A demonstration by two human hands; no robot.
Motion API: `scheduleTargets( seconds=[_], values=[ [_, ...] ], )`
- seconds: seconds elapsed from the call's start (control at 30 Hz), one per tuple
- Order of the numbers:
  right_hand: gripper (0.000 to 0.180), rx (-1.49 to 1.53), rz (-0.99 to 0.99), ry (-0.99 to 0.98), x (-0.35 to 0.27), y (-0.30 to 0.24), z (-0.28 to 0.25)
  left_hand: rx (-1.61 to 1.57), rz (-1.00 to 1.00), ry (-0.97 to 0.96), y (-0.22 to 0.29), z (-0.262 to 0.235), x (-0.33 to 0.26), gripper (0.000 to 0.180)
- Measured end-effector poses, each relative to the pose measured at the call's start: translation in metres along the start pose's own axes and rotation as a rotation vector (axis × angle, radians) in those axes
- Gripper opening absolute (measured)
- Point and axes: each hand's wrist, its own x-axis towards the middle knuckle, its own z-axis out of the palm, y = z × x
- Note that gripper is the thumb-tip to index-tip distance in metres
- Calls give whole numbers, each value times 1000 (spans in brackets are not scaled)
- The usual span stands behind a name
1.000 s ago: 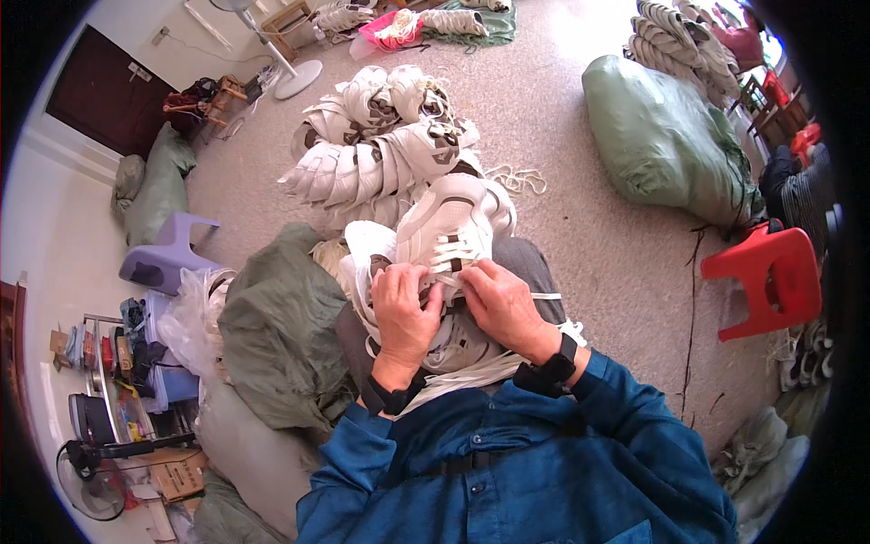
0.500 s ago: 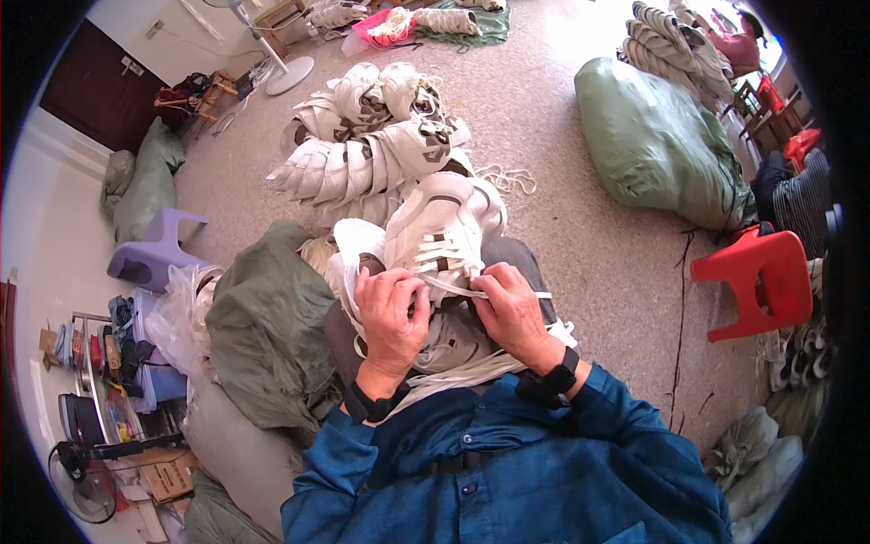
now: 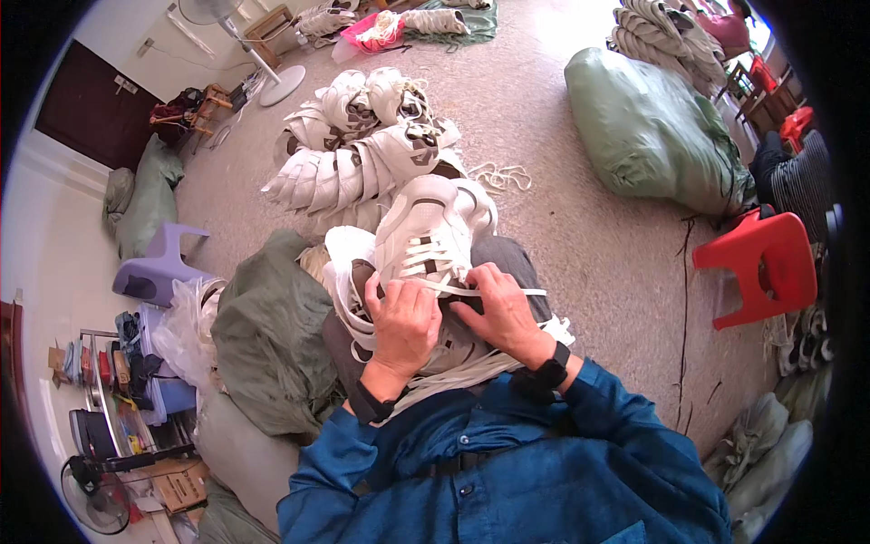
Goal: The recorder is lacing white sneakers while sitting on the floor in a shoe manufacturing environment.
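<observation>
A white and grey sneaker (image 3: 420,218) rests on my lap, toe pointing away from me, with a flat pale shoelace (image 3: 536,292) threaded in crossing rows over its tongue. My left hand (image 3: 405,319) is closed at the near left of the lacing, fingers curled where the lace meets them; its fingertips are partly hidden. From there the lace runs across to my right hand (image 3: 501,313), which pinches it by the shoe opening, the loose end sticking out to the right. More white shoes lie against this one on both sides. A bundle of loose laces (image 3: 453,385) lies across my lap.
Beyond my knees, rows of nested white shoes (image 3: 349,172) lie on the speckled floor. Dark green sacking (image 3: 272,331) and a purple stool (image 3: 163,263) are at left. A stuffed green sack (image 3: 648,131) and a red stool (image 3: 757,267) stand at right, with people partly visible behind.
My left hand has shifted slightly right and turned its back more toward me, with its fingers curled. My right hand has moved slightly left, still on the lace. The whole view has shifted a little.
</observation>
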Motion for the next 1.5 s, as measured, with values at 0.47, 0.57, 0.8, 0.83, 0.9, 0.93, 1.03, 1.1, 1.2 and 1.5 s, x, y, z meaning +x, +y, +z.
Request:
scheduleTargets(
  seconds=[0.47, 0.57, 0.8, 0.83, 0.9, 0.93, 1.03, 1.1, 1.2, 1.5],
  values=[
    [27, 13, -1, 0, 7, 7, 7, -154, -68, -46, -21, -34, -33, 13],
    [24, 63, 38, -6, 3, 0, -2, -288, -177, -21, -14, -31, -27, 11],
    [15, 396, 204, -208, -8, -12, -31, -976, -659, 39, -38, -46, -33, 12],
    [15, 397, 207, -206, -10, -12, -32, -762, -515, 19, -46, -54, -27, 17],
    [14, 500, 168, -291, -15, -14, -32, -180, -329, -68, -45, -66, -18, 12],
    [14, 549, 156, -324, -16, -19, -32, -180, -326, -70, -41, -65, -14, 12],
    [15, 554, 20, -359, -28, -23, -18, -144, -229, 46, -18, -54, -1, 13],
    [16, 515, -24, -381, -35, -23, -11, -168, -82, -16, -9, -39, 9, 15],
    [15, 513, -107, -400, -41, -27, -5, -69, -9, -71, 2, -10, 24, 17],
    [16, 463, -96, -380, -37, -22, -13, 53, 38, -69, 1, 32, 34, 19]
  ],
)
